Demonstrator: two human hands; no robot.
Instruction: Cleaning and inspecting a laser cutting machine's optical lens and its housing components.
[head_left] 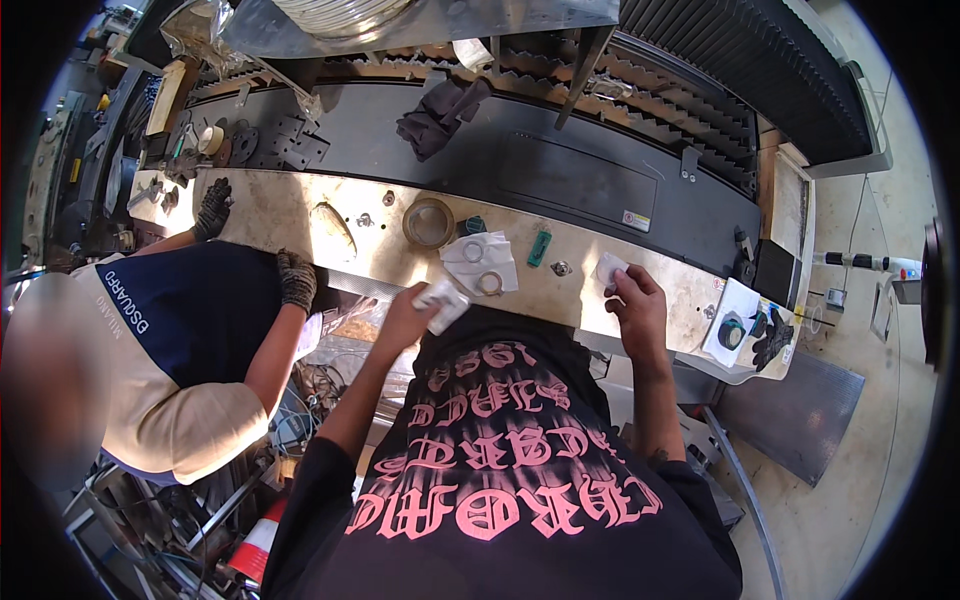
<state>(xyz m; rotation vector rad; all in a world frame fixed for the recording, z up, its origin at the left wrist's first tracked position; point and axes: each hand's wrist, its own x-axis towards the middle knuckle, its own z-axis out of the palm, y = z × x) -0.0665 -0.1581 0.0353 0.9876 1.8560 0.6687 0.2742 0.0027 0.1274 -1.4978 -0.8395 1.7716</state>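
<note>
My left hand (405, 316), at the near edge of the bench, is closed on a crumpled white wipe (443, 304). Further right, my right hand (640, 302) pinches a second, smaller white wipe (608, 268) above the bench top. Between the two hands a white paper sheet (459, 267) lies on the bench. One ring (473, 251) and a brownish ring (489, 274) rest on it. To the right of the sheet are a green block-like piece (540, 248) and a small metal fitting (561, 268).
A tape roll (428, 246) lies behind the sheet. At the right end, a white sheet (744, 298) carries a dark round part (731, 332), beside a dark glove (771, 342). A co-worker's gloved hands (296, 278) touch the bench at left. Dark machinery (590, 190) stands behind.
</note>
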